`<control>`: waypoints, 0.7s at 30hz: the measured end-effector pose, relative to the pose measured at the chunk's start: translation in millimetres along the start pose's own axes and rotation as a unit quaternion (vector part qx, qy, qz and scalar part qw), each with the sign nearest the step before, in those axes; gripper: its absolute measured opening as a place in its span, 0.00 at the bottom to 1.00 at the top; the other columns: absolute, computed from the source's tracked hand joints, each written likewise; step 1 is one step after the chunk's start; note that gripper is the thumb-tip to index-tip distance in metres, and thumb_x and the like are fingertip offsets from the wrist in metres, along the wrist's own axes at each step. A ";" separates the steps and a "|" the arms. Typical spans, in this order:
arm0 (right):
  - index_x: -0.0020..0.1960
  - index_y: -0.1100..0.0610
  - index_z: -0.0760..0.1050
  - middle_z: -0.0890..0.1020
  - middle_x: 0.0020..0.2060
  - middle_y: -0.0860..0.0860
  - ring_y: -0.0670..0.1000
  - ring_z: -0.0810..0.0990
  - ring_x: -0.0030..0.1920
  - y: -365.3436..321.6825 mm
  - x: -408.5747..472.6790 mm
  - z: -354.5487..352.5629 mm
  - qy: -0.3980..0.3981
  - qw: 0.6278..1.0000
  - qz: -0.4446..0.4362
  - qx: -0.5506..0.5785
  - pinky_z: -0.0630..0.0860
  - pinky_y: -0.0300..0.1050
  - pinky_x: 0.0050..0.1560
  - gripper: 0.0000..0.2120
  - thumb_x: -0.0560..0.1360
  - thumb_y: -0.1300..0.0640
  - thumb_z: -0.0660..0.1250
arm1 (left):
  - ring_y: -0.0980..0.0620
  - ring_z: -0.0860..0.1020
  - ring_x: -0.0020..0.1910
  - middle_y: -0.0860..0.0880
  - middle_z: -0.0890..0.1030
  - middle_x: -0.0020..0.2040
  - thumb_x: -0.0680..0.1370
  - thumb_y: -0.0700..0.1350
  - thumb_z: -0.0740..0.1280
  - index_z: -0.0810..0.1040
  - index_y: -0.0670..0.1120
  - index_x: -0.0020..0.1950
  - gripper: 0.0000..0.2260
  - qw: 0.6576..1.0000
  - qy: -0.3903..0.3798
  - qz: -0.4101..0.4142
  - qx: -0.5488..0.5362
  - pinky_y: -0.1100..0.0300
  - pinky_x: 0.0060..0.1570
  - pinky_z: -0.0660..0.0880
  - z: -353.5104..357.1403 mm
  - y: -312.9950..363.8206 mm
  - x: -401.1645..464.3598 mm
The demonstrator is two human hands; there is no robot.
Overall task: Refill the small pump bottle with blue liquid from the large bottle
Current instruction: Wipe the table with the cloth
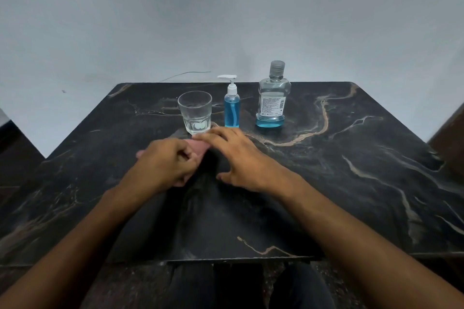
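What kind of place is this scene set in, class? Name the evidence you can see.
Probably a room in a home, though that is uncertain: a dark marble-patterned table against a plain pale wall, with a drinking glass, a small pump bottle and a large bottle of blue liquid.

On the dark marbled worktop [351, 158], near its far edge, a clear glass [195, 111], the small pump bottle [231, 105] nearly full of blue liquid and the capped large bottle [273, 97] stand upright in a row. Nearer the middle, the left hand [165, 160] lies loosely curled, fingers touching the spread right hand [233, 155].
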State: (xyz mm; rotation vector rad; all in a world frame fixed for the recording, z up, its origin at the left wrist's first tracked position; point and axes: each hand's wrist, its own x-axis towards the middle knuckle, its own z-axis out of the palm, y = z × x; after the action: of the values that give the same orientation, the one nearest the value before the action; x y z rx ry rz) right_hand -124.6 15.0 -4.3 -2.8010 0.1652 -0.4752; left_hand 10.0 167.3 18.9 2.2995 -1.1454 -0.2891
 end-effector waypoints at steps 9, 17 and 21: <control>0.47 0.54 0.86 0.84 0.39 0.45 0.44 0.79 0.42 -4.6 -4.8 -50.7 0.086 0.994 -0.042 0.043 0.73 0.44 0.48 0.06 0.71 0.54 0.78 | 0.64 0.81 0.37 0.61 0.85 0.42 0.73 0.58 0.72 0.82 0.55 0.45 0.08 0.968 0.126 0.101 -0.194 0.72 0.37 0.74 -1.5 35.2 -36.0; 0.58 0.50 0.85 0.85 0.48 0.49 0.49 0.81 0.48 -7.0 -8.9 -116.2 0.030 0.997 0.024 -0.069 0.76 0.44 0.50 0.12 0.78 0.59 0.69 | 0.49 0.84 0.42 0.49 0.87 0.42 0.85 0.62 0.54 0.85 0.52 0.47 0.24 0.910 0.163 0.103 -0.366 0.52 0.44 0.81 12.4 45.6 -27.1; 0.64 0.43 0.81 0.86 0.55 0.50 0.55 0.84 0.53 0.6 -26.7 -80.1 -0.042 0.988 0.070 -0.131 0.78 0.45 0.55 0.17 0.79 0.57 0.67 | 0.58 0.81 0.42 0.50 0.86 0.43 0.87 0.54 0.58 0.86 0.49 0.50 0.19 0.919 0.172 0.097 -0.341 0.65 0.44 0.75 23.9 43.2 -22.3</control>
State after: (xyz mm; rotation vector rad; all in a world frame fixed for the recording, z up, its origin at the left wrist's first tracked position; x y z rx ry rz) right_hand -176.7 -2.7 59.7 -3.0297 0.4316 -0.3222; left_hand -42.6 154.9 22.2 1.5350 -0.8951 -0.1607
